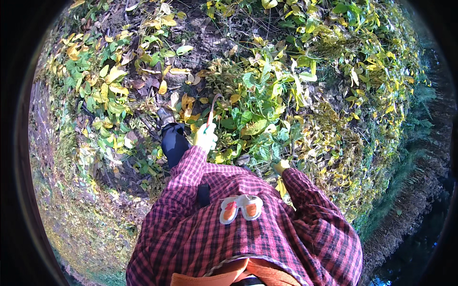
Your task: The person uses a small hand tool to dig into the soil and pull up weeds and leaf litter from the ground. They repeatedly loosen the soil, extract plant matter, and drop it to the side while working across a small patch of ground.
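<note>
My left hand [205, 137], in a pale glove with green parts, is closed round the handle of a sickle [212, 109]. The thin curved blade points away from me, over yellow and green leaves. My right hand [280, 166], also gloved, is low at the edge of a leafy bean-like plant [264, 118], close to my body. Leaves and the sleeve partly hide its fingers, so what it holds cannot be made out. Dried pods [223, 73] hang in a cluster beyond the sickle's tip.
My dark trouser leg and shoe [165, 116] are left of the sickle. Yellowing plants [111, 89] stand on the left and more [372, 68] on the right. Bare soil [202, 39] with fallen leaves shows ahead. A dark, brushy strip [411, 193] runs along the right edge.
</note>
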A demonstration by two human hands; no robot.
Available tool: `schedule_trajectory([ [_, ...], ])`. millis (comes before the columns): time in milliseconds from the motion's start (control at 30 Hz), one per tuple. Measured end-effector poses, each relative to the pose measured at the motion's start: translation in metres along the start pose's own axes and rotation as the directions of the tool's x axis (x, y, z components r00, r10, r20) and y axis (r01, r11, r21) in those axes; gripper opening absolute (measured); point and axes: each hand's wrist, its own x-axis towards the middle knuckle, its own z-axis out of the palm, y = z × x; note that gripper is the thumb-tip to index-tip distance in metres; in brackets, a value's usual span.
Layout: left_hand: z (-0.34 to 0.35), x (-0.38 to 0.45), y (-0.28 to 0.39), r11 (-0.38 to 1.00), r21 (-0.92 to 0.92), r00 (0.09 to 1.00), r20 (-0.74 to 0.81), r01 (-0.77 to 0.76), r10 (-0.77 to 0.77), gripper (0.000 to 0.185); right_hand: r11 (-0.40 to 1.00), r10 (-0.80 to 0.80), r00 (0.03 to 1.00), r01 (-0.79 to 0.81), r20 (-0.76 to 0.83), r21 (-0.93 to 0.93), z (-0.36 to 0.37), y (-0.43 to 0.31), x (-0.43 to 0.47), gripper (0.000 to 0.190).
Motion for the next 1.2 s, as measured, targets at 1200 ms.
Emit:
schedule_trajectory([
  [1200, 0.049, 0.113, 0.037, 0.954, -0.195, 0.966, 0.169, 0.23, -0.198, 0.041, 0.505, -0.464, 0.885, 0.231, -0.036, -0.832, -0.179, -0.378, 0.116, 0.039],
])
